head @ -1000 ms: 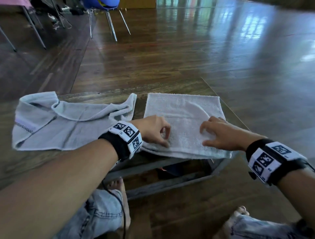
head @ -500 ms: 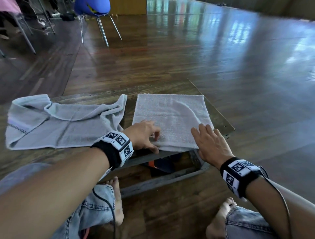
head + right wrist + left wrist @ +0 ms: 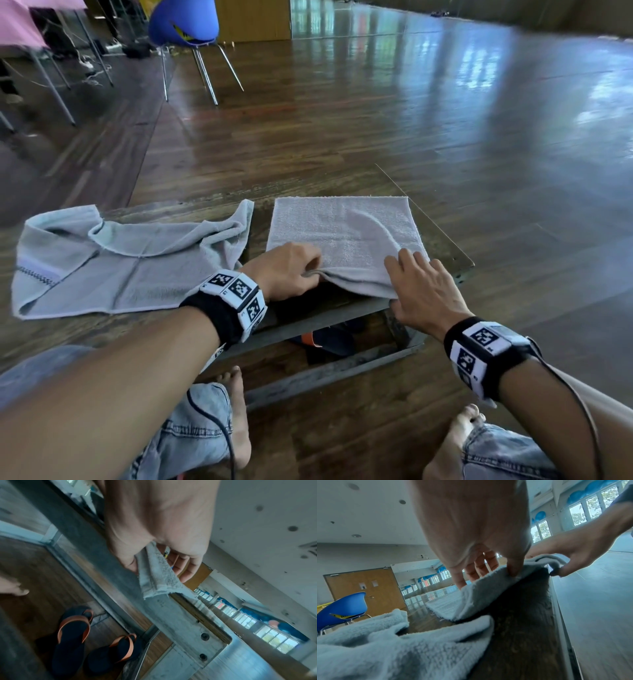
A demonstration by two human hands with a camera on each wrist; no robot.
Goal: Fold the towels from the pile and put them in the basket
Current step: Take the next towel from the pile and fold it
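A folded grey towel (image 3: 346, 233) lies on the right end of the wooden table (image 3: 442, 240). My left hand (image 3: 286, 270) pinches its near left edge between thumb and fingers and lifts it a little; the left wrist view shows that raised edge of the folded towel (image 3: 481, 588) above the tabletop. My right hand (image 3: 419, 287) grips the near right corner, thumb under and fingers on top, as the right wrist view shows on the towel corner (image 3: 156, 574). An unfolded grey towel (image 3: 130, 260) lies rumpled on the left of the table. No basket is in view.
Dark sandals with orange straps (image 3: 82, 635) sit on the floor under the table. A blue chair (image 3: 185, 31) and a pink-covered table (image 3: 20, 27) stand far back left. Bare wooden floor stretches to the right. My knees and bare feet are at the table's near edge.
Both hands slid back to the folded towel's near edge and took hold of it; that edge now rises off the table. The unfolded towel has not moved.
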